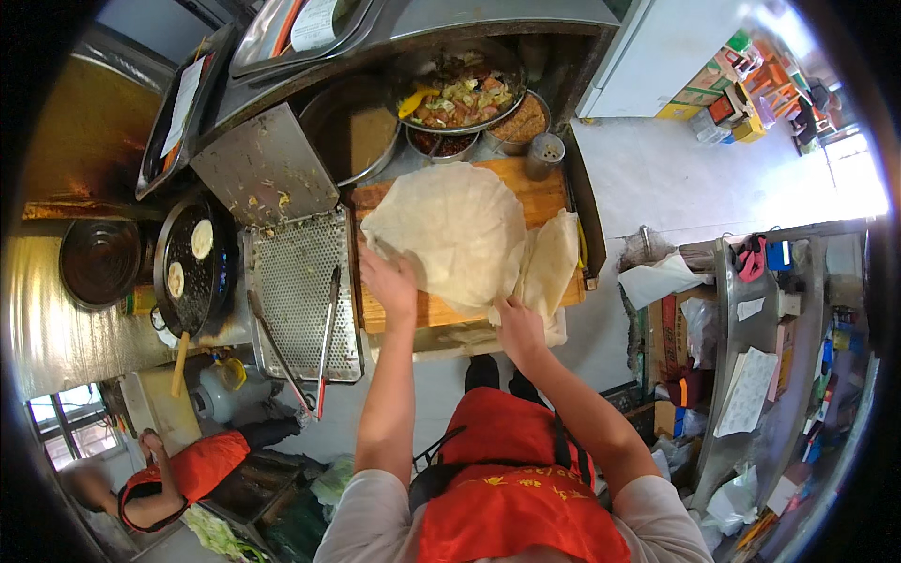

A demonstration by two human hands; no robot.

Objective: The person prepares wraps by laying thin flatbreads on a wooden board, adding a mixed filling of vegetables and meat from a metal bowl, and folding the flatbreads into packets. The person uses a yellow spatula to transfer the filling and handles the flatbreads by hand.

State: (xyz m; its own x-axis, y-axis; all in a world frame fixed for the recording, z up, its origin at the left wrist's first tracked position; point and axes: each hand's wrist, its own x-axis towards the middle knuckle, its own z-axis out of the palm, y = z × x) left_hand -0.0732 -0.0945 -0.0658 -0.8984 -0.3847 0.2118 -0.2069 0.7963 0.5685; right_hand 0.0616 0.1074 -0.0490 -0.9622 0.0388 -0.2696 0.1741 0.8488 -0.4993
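Note:
A large, thin round sheet of dough (pixel 450 232) lies spread over a wooden board (pixel 549 184). My left hand (pixel 388 278) is at the sheet's lower left edge, fingers partly hidden by or against it; whether they pinch it is unclear. With my right hand (pixel 519 324) I grip the dough edge at the lower right, where the round sheet meets a folded dough piece (pixel 552 257). More thin, pale sheet material (pixel 457 339) hangs along the board's near edge.
Left of the board, metal tongs (pixel 329 331) rest on a perforated tray (pixel 299 281). Further left, a black pan (pixel 184 295) holds two flatbreads. Behind stand a bowl of chopped food (pixel 464 105), seasoning bowls and a metal shaker (pixel 544 156). A person in a red apron (pixel 204 464) is at lower left.

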